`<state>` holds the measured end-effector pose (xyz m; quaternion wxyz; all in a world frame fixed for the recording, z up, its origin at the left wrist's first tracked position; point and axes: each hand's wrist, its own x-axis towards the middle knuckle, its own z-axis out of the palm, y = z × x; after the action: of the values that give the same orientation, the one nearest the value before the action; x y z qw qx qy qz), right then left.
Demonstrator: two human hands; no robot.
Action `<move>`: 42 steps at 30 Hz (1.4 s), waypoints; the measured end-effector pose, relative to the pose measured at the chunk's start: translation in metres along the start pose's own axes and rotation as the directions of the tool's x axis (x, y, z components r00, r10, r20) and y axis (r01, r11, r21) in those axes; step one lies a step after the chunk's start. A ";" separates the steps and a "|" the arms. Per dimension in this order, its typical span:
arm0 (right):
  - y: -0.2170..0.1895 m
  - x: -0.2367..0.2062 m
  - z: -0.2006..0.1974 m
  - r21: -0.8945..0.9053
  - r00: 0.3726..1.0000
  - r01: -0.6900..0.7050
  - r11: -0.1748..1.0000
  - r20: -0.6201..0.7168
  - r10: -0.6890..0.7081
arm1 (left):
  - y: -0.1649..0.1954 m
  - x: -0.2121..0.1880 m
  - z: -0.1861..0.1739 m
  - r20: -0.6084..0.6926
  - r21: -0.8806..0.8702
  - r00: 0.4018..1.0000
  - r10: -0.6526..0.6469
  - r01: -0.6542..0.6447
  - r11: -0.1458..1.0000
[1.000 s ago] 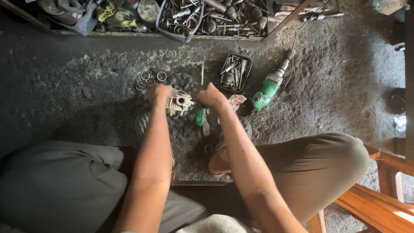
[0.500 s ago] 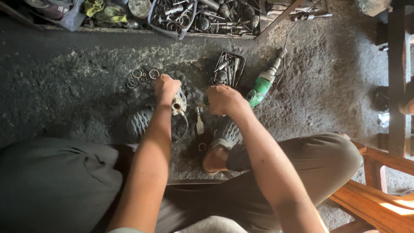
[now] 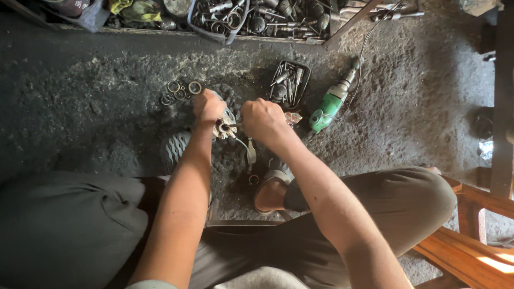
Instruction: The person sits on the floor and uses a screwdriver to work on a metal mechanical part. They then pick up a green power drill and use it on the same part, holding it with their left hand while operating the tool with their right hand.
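Head view, looking straight down on a seated person working over a dark, gritty floor (image 3: 96,107). Left hand (image 3: 208,107) is closed over the upper left side of a small metal part (image 3: 225,128), a pale, round-bodied casting with a short shaft end showing. Right hand (image 3: 263,120) is fisted just to the right of the part, gripping a slim tool whose tip meets the part's centre; the tool itself is mostly hidden inside the fist, so its kind cannot be told. The part sits between the two hands, touching both, low over the floor, directly ahead of the person's feet.

Count of items near the work:
- One green power drill (image 3: 331,104), lying on the floor to the right of the right hand, well apart from it, cord trailing upward.
- One small black tray (image 3: 289,81) of bits and small tools, just beyond the right hand.
- One cluster of metal rings (image 3: 179,91), about five, lying just beyond and left of the left hand.
- One spanner (image 3: 250,152) on the floor below the part.
- One sandalled foot (image 3: 270,190) under the right forearm.

Bins of mixed metal hardware (image 3: 257,16) line the top edge; contents too crowded to count.
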<state>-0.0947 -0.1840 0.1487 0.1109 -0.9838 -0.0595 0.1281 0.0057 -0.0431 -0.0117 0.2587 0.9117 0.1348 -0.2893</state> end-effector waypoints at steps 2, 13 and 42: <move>0.016 0.004 0.002 0.084 0.966 -0.189 0.978 0.193 0.170 | 0.002 -0.002 0.007 -0.069 -0.006 0.995 0.070 -0.071 0.997; 0.104 -0.022 0.032 0.427 0.885 -0.438 0.791 0.361 0.295 | 0.038 -0.015 0.019 0.023 0.112 0.979 0.204 -0.205 0.972; 0.091 -0.024 0.010 0.116 0.860 -0.467 0.877 0.290 0.420 | 0.029 -0.011 0.031 -0.037 0.043 0.951 0.306 -0.304 0.952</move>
<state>-0.1119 -0.2737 0.1236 0.1593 -0.9315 0.1675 0.2808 -0.0059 -0.0851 -0.0152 0.2805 0.9322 -0.0075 -0.2287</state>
